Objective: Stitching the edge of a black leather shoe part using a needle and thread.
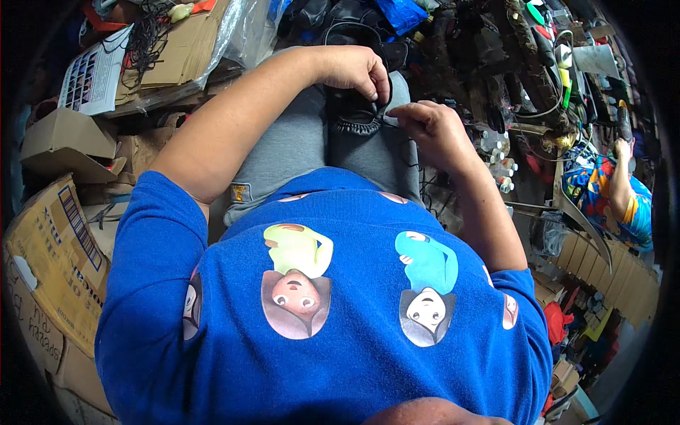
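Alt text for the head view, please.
The left hand and right hand are close together at what looks like a black shoe with a gathered toe, over grey trousers. A blue shirt fills the foreground; cardboard lies left, another person's arm far right.

Well left of the left hand's (370, 76) grip on the black shoe (358, 127), and nearer the wearer, a flattened cardboard carton (51, 248) bears large dark printed lettering, turned sideways, beside a dark striped block like a barcode (81, 228). Dark handwriting (44, 338) stands below it on cardboard. Left of the grip, a white sheet (95, 76) carries pictures and print too small to read. Nearer the grip, the grey trousers' yellow patch (241, 192) has illegible dark marks.
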The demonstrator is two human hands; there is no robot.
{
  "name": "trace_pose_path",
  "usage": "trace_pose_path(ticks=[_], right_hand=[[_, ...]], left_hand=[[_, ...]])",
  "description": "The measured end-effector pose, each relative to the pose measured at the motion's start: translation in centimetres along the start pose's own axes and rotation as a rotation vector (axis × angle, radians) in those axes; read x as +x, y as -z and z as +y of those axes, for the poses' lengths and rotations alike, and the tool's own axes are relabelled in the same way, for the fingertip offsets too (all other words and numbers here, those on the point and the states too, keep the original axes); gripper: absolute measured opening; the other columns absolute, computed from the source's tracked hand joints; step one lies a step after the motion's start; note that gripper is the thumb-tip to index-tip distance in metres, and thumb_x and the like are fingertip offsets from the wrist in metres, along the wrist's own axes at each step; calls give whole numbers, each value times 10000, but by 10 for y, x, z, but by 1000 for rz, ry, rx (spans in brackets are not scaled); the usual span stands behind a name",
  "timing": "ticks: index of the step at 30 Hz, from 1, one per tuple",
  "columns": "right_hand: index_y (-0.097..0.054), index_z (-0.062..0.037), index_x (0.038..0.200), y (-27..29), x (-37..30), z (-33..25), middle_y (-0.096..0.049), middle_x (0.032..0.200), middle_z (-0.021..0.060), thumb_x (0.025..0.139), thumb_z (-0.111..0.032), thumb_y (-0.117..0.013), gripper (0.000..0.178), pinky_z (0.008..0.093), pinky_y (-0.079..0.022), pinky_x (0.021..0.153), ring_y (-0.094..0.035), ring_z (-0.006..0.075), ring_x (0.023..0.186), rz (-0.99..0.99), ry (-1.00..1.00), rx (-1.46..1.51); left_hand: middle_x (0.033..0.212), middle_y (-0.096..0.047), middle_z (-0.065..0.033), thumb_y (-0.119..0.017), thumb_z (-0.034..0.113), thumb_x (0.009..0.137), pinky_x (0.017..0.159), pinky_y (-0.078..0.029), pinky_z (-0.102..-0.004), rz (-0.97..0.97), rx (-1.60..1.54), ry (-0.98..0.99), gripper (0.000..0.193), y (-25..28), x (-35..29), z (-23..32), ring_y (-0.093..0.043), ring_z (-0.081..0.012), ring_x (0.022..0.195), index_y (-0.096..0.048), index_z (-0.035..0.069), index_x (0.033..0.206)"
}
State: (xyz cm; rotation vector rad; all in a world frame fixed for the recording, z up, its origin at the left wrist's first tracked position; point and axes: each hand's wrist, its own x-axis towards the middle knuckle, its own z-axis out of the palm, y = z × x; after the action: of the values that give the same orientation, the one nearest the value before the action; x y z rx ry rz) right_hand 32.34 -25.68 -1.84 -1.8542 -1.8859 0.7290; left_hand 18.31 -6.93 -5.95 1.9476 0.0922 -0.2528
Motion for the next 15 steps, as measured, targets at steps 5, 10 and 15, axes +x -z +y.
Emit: trace_pose_path(ticks=[5, 10, 15], right_hand=[[-686, -71, 1023, -6, -1, 4, -678, 881, 120, 805, -6, -600, 244, 293, -496, 728, -630, 148, 807, -55, -168, 215], [-683, -54, 1047, -15, -8, 28, -694, 948, 67, 816, 13, -594, 256, 251, -485, 777, -605, 80, 846, -47, -226, 429], [-689, -63, 1044, -22, -8, 14, -695, 927, 52, 819, 9, -588, 257, 244, -481, 788, -608, 78, 860, 1, -220, 439]], left_hand=[[889, -565, -63, -668, 133, 739, 852, -432, -299, 10, 19, 7, 220, -1, -1, 3, -550, -198, 931, -727, 85, 946], [918, -576, -80, -660, 119, 743, 856, -439, -304, -20, -18, -28, 234, -2, -3, 0, -559, -203, 937, -720, 81, 966], [931, -579, -84, -650, 108, 742, 859, -443, -308, -29, -22, 2, 238, -3, -3, 1, -562, -206, 941, -718, 74, 968]])
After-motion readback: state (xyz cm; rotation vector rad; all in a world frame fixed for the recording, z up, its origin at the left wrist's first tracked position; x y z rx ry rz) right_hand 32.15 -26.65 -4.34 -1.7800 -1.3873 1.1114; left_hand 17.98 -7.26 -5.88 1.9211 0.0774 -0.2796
